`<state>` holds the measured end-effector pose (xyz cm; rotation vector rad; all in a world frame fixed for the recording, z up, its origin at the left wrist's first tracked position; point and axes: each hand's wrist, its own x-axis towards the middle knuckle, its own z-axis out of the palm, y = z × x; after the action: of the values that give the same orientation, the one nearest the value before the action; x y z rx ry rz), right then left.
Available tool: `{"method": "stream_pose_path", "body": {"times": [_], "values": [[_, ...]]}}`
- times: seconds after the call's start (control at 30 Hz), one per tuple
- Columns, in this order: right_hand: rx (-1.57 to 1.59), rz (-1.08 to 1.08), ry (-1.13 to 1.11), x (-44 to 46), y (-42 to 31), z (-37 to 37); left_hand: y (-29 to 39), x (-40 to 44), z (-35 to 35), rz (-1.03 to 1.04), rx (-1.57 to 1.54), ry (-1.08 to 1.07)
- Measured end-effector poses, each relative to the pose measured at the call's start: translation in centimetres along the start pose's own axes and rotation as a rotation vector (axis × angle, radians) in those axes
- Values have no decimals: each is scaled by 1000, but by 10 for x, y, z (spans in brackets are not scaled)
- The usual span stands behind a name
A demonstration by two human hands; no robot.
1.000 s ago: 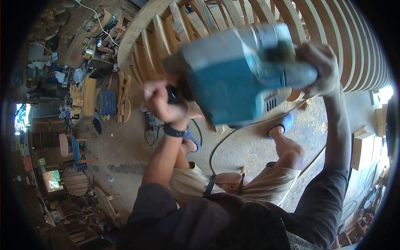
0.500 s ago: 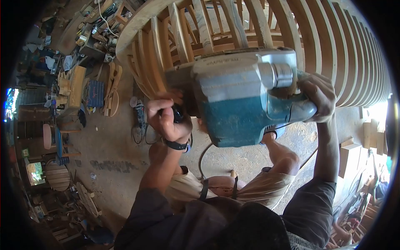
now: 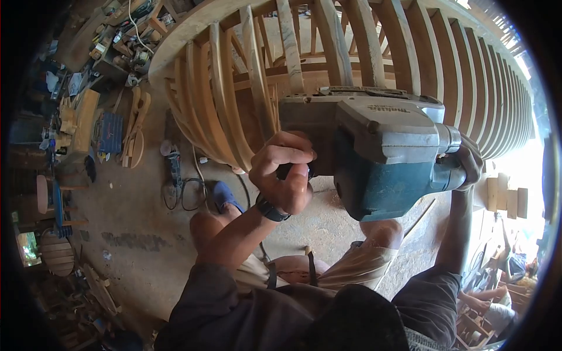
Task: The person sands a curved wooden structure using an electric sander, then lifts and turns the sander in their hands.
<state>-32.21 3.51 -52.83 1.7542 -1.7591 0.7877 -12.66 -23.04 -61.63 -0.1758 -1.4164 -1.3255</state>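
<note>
A teal and grey Makita belt sander point(image 3: 383, 169) is held up in front of a large curved frame of wooden slats point(image 3: 336, 52). Its far side faces the slats; whether the belt touches them is hidden. My left hand point(image 3: 284, 172) is closed round the dark front knob, with a black band on the wrist. At the other end, my right hand point(image 3: 468, 164) wraps round the rear handle. The slats curve away to both sides beneath a pale wooden rim point(image 3: 170, 52).
On the floor at left lies a corded power tool point(image 3: 174, 167), near a blue case point(image 3: 109, 133) and curved wooden pieces point(image 3: 136, 128). Cluttered benches stand farther left. Wood blocks point(image 3: 506, 196) are stacked at right. A cord runs past my feet.
The sander has shifted right and slightly down in the view, and is turned so more of its top shows. Both hands have moved with it, keeping their grips. The view has shifted too.
</note>
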Motion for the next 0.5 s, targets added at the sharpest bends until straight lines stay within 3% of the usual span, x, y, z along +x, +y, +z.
{"method": "stream_pose_path", "body": {"times": [0.33, 0.43, 0.5], "values": [[56, -39, -17, 13, 51, 0, -5, 42, -8, -81, 96, 72], [44, 146, -94, 37, 58, 5, -21, 74, -7, 37, 262, 263], [65, 259, 1, 45, 77, 24, -10, 107, -6, -219, 129, 315]]}}
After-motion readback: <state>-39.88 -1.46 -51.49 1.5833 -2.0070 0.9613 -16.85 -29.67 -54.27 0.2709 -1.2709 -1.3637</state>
